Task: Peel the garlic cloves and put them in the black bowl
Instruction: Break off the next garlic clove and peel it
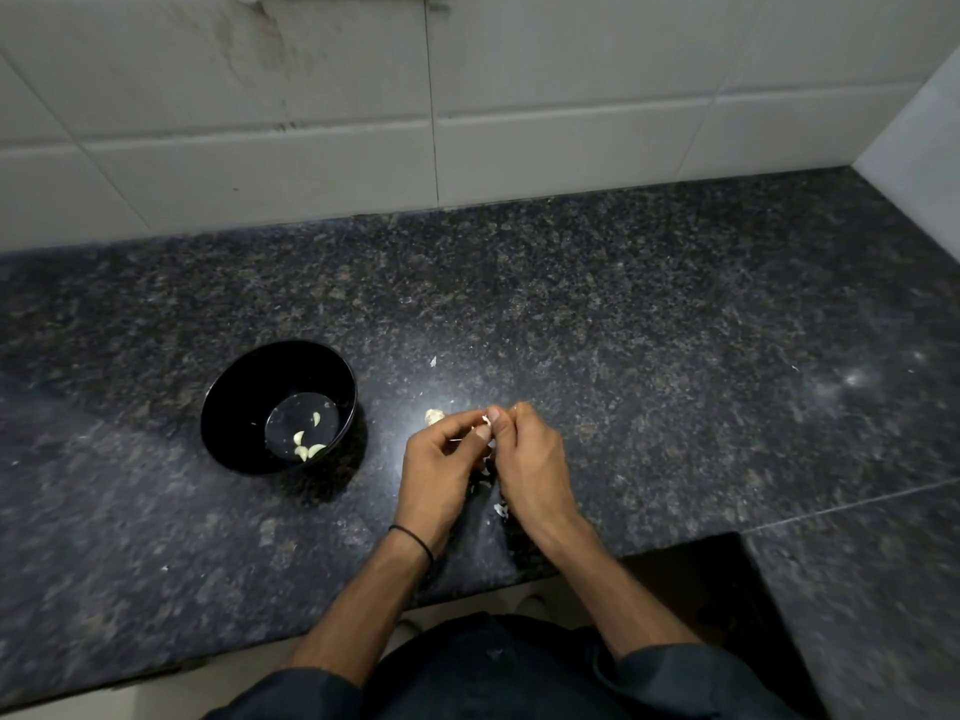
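Observation:
The black bowl (278, 405) stands on the dark granite counter, left of my hands, with several peeled cloves (306, 445) in its bottom. My left hand (441, 467) and my right hand (530, 459) meet over the counter, fingertips together, both pinching one small garlic clove (485, 422) with pale skin on it. Most of that clove is hidden by my fingers. Another pale garlic piece (434, 416) lies on the counter just beyond my left fingers.
Bits of white garlic skin (500, 509) lie on the counter under and near my hands, one flake (432, 361) farther back. A tiled wall (467, 122) closes the back and right side. The counter edge (467, 595) runs just before my body.

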